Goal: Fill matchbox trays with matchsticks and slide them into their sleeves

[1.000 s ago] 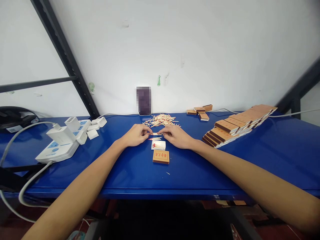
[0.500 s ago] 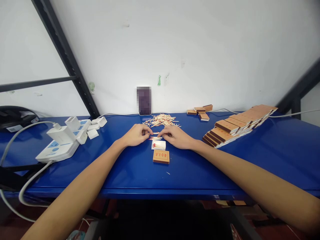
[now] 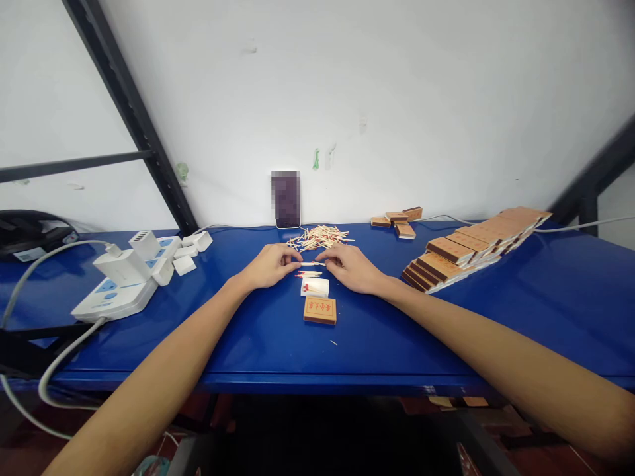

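Note:
My left hand (image 3: 270,266) and my right hand (image 3: 351,267) face each other over the desk, thumb and forefinger of each brought together. Between their fingertips lies a thin matchstick (image 3: 311,264), and its ends reach both pinches. Whether it is one match or more I cannot tell. Just below is a small row of red-tipped matches (image 3: 308,274). Closer to me sits a white matchbox tray (image 3: 321,285) with a few matches in it, then an orange-brown matchbox cover (image 3: 320,308). Beyond my hands spreads a loose pile of matches (image 3: 322,237).
Rows of stacked matchboxes (image 3: 476,246) stand at the right, with several more matchboxes (image 3: 397,217) by the wall. A white power strip (image 3: 112,301) with chargers and cables occupies the left. A phone-like device (image 3: 288,201) leans on the wall. The blue desk (image 3: 377,357) ends at a front edge.
My right hand has shifted slightly away from the row of matches, and its fingertips have drawn up and back. The matchstick between my hands now shows more fully. The tray and cover stay put.

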`<state>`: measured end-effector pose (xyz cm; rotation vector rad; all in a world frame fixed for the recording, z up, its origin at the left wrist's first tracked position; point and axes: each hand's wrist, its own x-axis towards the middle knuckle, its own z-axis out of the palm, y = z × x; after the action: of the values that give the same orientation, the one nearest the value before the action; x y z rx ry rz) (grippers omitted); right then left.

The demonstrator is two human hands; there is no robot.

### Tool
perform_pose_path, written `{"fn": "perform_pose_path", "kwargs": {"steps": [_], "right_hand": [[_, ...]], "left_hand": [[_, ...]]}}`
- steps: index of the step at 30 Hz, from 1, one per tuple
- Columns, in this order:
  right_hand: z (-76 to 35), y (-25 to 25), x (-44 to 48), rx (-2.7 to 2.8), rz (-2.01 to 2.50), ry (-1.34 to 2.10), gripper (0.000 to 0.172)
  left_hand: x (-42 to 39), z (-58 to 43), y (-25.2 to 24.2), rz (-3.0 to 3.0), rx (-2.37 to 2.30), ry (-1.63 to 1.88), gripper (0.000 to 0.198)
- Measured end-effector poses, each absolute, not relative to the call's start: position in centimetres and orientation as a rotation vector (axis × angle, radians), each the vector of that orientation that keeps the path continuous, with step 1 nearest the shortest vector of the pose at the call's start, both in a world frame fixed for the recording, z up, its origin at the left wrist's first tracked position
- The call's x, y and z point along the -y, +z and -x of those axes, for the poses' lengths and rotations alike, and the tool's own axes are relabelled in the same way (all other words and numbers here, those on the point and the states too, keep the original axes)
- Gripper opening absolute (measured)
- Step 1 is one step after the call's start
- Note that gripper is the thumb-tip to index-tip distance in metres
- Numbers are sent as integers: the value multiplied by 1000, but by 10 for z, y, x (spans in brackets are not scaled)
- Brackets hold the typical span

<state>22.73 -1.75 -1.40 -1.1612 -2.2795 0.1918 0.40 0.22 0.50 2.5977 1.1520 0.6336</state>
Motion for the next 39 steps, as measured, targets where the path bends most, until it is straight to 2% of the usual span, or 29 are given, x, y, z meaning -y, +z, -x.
{"fn": "perform_pose_path", "kwargs": {"steps": [20, 32, 39], "right_hand": [[-229, -15, 16, 2278, 1193, 186, 30], [-232, -13, 13, 2225, 1203, 332, 15], [-232, -11, 13, 2262, 1204, 323, 14]], "left_hand": [[-2, -4, 4, -2584, -1122, 619, 15], [0, -4, 6, -2571, -1133, 597, 20], [0, -5, 6, -2567, -1148, 584, 19]]}}
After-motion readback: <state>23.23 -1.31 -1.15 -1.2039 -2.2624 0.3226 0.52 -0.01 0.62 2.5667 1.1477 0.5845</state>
